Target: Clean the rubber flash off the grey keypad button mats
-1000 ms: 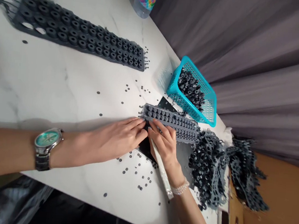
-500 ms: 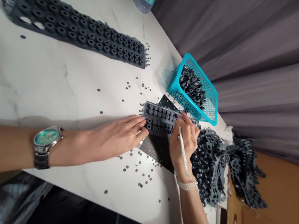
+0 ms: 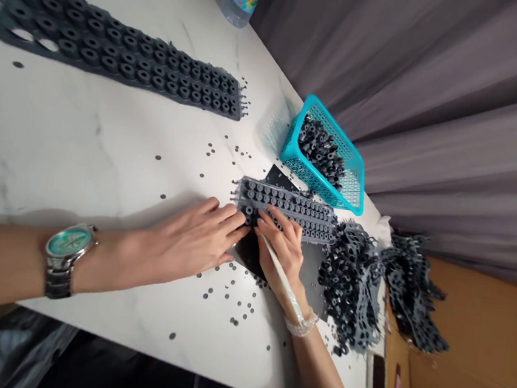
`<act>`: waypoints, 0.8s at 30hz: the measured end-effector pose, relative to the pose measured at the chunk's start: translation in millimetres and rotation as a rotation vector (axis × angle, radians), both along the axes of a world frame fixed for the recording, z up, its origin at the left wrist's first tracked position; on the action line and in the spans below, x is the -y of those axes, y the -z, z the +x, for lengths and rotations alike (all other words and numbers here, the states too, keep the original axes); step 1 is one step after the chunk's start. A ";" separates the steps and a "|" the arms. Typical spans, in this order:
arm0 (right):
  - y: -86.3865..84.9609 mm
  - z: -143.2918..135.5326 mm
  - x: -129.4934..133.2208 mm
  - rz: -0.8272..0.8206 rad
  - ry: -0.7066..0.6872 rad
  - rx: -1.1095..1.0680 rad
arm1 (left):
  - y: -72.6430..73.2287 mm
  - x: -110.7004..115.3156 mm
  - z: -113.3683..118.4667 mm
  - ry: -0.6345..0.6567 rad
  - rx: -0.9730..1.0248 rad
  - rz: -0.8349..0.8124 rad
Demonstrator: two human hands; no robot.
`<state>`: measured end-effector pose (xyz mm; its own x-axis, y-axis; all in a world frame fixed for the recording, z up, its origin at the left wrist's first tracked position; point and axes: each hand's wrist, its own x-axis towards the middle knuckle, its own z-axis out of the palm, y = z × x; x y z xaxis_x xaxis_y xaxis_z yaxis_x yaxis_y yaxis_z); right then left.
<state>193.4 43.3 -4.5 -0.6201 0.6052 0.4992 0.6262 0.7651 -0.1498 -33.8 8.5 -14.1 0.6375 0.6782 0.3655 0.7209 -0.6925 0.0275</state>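
Note:
A dark grey moulded rubber sheet (image 3: 305, 207) with rows of small round parts lies on a black mat (image 3: 316, 270). My left hand (image 3: 194, 236) is at the sheet's left end, its bent fingertips gripping the corner. In my right hand (image 3: 285, 248) is a slim white pen-like tool (image 3: 283, 276), held like a pencil over the sheet's left part. The tool's tip is hidden behind my fingers. Small dark discs (image 3: 234, 321) are scattered on the table around the mat.
A larger rubber sheet (image 3: 129, 56) lies at the upper left. A turquoise basket (image 3: 355, 179) with black rubber parts stands behind the mat. Loose parts (image 3: 344, 300) and torn rubber webbing (image 3: 413, 294) are heaped on the right. A bottle (image 3: 241, 0) stands at the back edge.
My right hand has moved left along the sheet with the white tool, close to my left hand. The whole view has shifted slightly.

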 end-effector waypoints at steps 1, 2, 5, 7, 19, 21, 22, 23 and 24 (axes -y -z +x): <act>0.7 0.9 -0.2 0.003 -0.006 0.011 | 2.4 0.2 -0.4 -0.002 0.014 -0.001; 1.1 1.8 -0.3 0.005 -0.011 0.025 | 4.2 0.3 -0.5 -0.005 0.029 -0.002; -1.3 3.1 0.2 0.012 -0.036 0.091 | 5.7 0.0 0.5 -0.007 0.043 -0.019; -6.2 1.2 1.2 0.010 -0.062 0.161 | 4.7 -0.5 2.1 -0.009 0.038 -0.044; -16.0 31.3 -38.6 0.337 0.288 0.022 | 12.3 -1.2 -2.0 0.035 0.041 -0.085; -16.7 36.2 -35.6 0.271 0.308 -0.044 | 10.8 -1.4 -2.2 0.041 0.029 -0.084; -16.1 35.0 -30.4 0.220 0.282 -0.062 | 9.7 -1.5 -1.9 0.042 0.024 -0.085; -14.6 31.7 -23.8 0.167 0.238 -0.071 | 8.7 -1.7 -1.6 0.040 0.024 -0.082; -12.5 26.9 -16.6 0.117 0.191 -0.077 | 8.0 -1.9 -1.2 0.035 0.030 -0.081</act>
